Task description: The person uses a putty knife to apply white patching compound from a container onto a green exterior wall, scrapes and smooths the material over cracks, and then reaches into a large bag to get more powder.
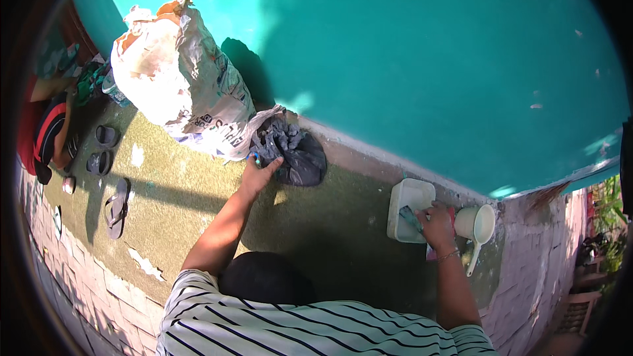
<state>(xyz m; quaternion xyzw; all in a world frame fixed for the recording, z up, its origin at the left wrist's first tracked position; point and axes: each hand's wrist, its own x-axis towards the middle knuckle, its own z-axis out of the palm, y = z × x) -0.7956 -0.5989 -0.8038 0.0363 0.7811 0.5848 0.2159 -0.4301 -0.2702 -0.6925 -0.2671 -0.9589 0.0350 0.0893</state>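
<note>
Seen from above, a person in a striped shirt reaches both arms forward over a worn green floor. The left hand (258,175), at centre frame, rests with loose fingers on a crumpled dark grey cloth bundle (295,151) beside a large white woven sack (178,79). The right hand (436,224), lower right, grips a small teal object over a white rectangular plastic tub (409,207), near a pale long-handled plastic scoop (480,227). 2 pairs of sandals (104,158) lie at left.
</note>
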